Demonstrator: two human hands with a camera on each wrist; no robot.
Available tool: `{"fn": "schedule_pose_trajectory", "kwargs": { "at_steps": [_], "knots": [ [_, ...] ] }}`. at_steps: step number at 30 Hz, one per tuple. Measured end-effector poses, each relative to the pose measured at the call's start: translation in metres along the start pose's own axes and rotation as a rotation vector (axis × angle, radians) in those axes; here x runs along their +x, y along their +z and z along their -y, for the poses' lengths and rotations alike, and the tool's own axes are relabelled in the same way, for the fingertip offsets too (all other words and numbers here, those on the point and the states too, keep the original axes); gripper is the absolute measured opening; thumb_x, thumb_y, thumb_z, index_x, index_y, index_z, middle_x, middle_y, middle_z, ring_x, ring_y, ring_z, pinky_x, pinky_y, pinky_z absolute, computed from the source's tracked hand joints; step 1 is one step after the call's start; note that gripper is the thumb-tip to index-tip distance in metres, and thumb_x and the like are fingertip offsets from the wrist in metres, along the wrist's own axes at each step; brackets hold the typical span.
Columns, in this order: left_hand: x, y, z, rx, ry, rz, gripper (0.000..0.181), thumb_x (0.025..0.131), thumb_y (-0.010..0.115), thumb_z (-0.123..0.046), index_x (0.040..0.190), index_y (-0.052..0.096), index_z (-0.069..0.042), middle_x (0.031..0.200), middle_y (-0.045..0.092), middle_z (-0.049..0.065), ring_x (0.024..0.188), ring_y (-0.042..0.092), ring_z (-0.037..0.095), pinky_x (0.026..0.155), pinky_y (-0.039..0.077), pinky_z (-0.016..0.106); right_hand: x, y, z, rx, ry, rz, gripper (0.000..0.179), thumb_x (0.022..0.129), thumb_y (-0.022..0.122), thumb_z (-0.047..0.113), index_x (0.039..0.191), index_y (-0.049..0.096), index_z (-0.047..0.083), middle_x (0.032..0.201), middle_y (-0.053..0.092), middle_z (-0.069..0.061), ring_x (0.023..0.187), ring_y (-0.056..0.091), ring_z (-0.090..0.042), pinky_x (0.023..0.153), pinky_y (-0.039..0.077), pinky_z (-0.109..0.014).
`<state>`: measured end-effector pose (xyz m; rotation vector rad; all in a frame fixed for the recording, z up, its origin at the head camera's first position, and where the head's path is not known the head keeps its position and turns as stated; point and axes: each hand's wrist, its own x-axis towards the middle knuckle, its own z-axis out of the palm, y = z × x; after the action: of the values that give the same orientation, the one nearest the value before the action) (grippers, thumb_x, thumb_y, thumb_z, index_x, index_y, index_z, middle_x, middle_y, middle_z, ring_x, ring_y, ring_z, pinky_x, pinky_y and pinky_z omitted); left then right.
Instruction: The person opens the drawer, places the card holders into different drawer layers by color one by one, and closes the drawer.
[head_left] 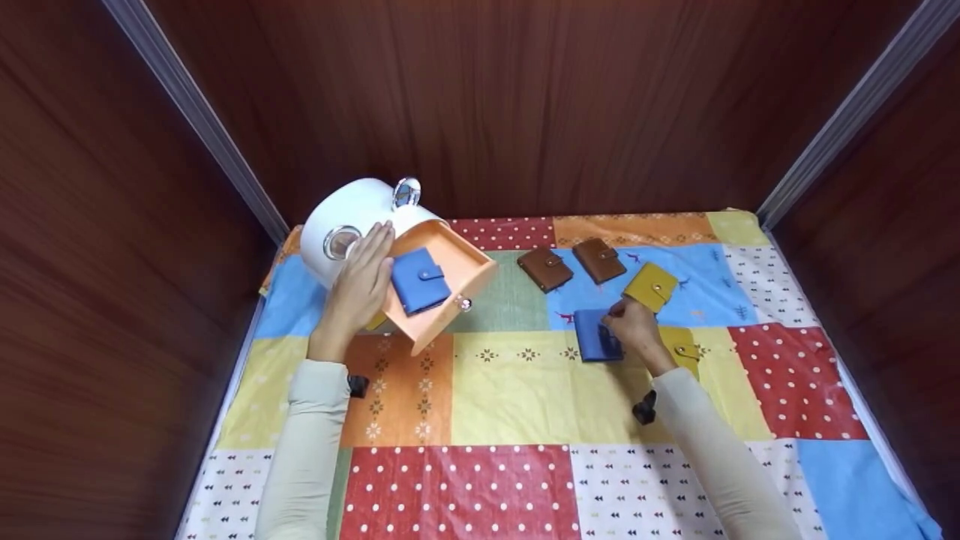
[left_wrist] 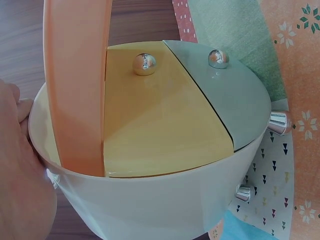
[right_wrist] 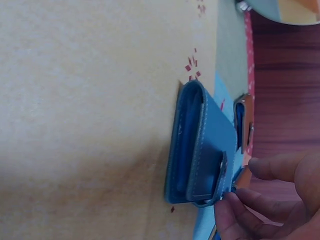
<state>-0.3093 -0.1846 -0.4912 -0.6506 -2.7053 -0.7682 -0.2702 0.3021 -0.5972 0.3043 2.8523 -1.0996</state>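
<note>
My left hand (head_left: 360, 285) rests with straight fingers on the white rounded drawer box (head_left: 319, 221), beside its pulled-out orange drawer (head_left: 469, 259). Inside that drawer lies a blue wallet (head_left: 420, 281) with a snap strap. In the left wrist view, the yellow drawer (left_wrist: 160, 115) and grey-green drawer (left_wrist: 225, 95) are closed. My right hand (head_left: 637, 330) is at a second blue wallet (head_left: 591, 337) lying on the cloth. In the right wrist view, its fingertips (right_wrist: 225, 210) are right at this wallet's strap edge, while the thumb stands apart from it.
Two brown wallets (head_left: 545, 268) lie behind the right hand. One yellow wallet (head_left: 651, 285) is just beyond it, another yellow wallet (head_left: 681, 349) beside its wrist. Something yellow (head_left: 376, 321) shows under the orange drawer. Patchwork cloth (head_left: 510, 397) covers the table; wood-grain panels (head_left: 480, 105) enclose it.
</note>
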Motion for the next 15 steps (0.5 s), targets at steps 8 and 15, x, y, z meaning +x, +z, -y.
{"fn": "schedule_pose_trajectory", "kwargs": {
  "at_steps": [8, 15],
  "knots": [
    [-0.001, 0.0, -0.001, -0.012, 0.006, -0.021, 0.053, 0.117, 0.034, -0.027, 0.167, 0.032, -0.01, 0.176, 0.03, 0.007, 0.166, 0.022, 0.026, 0.139, 0.009, 0.042, 0.0, 0.004, -0.014, 0.019, 0.015, 0.004, 0.034, 0.097, 0.07, 0.018, 0.114, 0.067, -0.012, 0.106, 0.071, -0.025, 0.091, 0.066, -0.031, 0.082, 0.058, -0.047],
    [-0.001, 0.0, -0.001, -0.017, 0.008, -0.023, 0.053, 0.117, 0.035, -0.025, 0.167, 0.033, -0.009, 0.176, 0.03, 0.008, 0.166, 0.022, 0.027, 0.139, 0.009, 0.043, -0.004, 0.005, -0.016, -0.002, 0.078, 0.074, 0.035, 0.1, 0.07, 0.031, 0.102, 0.064, -0.004, 0.09, 0.065, -0.012, 0.078, 0.059, -0.022, 0.062, 0.049, -0.029]
  ]
}}
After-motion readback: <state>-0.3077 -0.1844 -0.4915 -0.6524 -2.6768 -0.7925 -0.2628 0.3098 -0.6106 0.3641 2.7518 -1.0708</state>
